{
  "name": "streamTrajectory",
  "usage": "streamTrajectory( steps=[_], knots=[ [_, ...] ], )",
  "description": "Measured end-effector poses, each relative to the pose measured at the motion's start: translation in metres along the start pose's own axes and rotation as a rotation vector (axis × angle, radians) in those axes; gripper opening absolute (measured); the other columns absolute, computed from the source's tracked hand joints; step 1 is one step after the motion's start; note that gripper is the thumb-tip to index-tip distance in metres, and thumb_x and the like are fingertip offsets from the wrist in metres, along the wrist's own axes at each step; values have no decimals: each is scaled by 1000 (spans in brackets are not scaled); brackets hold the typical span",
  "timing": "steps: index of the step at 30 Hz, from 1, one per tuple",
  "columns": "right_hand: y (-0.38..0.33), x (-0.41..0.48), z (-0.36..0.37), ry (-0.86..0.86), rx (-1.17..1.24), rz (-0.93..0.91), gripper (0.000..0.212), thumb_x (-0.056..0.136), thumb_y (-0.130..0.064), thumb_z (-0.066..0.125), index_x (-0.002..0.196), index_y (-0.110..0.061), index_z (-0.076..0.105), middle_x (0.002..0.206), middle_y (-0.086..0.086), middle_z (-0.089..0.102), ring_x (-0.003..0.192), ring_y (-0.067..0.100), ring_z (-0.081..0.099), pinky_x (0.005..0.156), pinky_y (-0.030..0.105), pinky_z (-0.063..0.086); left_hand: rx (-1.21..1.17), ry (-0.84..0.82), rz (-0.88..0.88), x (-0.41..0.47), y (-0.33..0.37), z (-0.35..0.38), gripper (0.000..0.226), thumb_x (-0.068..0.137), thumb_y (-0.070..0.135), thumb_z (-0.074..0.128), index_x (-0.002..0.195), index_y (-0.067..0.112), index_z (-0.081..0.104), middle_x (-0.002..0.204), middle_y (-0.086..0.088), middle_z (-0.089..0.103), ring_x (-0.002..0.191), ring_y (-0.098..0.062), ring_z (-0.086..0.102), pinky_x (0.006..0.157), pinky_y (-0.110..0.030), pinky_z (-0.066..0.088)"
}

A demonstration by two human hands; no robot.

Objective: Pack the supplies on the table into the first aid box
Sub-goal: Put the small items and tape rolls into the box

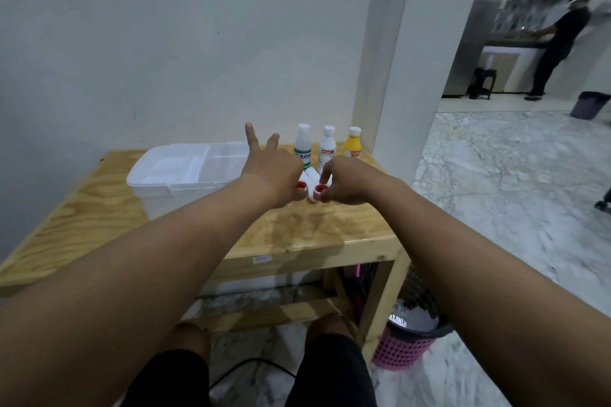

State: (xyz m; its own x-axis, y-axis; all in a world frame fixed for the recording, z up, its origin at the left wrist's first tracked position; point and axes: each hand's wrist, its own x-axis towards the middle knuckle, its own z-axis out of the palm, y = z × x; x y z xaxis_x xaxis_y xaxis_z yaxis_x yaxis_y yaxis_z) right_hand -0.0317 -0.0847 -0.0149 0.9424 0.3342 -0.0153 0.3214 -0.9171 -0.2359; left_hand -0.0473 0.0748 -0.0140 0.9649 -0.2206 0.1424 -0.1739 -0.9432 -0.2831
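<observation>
The translucent white first aid box [158, 182] sits lidless on the left half of the wooden table [317, 235], with an inner tray showing. Two white rolls with red cores lie side by side right of it. My left hand [274, 175] pinches the left roll [301, 187], with two fingers raised. My right hand [344, 180] pinches the right roll [316, 182] at its near end. Behind the rolls stand three bottles: a clear one with a green label [303, 145], a white one [327, 147] and a yellow one [352, 142].
The wall rises just behind the table, and a pillar [413, 59] stands at its right rear corner. A pink mesh bin [410, 344] sits on the floor beside the right table leg. A person [558, 43] stands far off at the right.
</observation>
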Motion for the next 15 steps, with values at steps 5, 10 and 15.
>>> streamTrajectory(
  steps=[5,10,15],
  knots=[
    [-12,-1,-25,43,26,23,33,86,-37,70,100,-8,75,97,11,73,89,25,66,75,36,52,-156,105,-33,-4,-31,-24,40,86,62,57,97,25,69,101,2,68,128,-28,45,110,-72,1],
    [-43,2,-43,114,105,-29,15,85,-34,72,84,-19,75,93,1,73,85,18,64,59,24,40,-315,193,-141,-21,-74,-37,35,82,60,64,93,28,72,96,7,70,109,-23,56,111,-67,13],
    [-83,18,-45,130,216,-100,17,82,-32,78,91,-18,72,92,-2,72,84,15,66,65,26,50,-409,223,-235,-44,-122,-33,27,79,56,68,84,30,70,89,12,71,97,-18,61,104,-57,29]
  ],
)
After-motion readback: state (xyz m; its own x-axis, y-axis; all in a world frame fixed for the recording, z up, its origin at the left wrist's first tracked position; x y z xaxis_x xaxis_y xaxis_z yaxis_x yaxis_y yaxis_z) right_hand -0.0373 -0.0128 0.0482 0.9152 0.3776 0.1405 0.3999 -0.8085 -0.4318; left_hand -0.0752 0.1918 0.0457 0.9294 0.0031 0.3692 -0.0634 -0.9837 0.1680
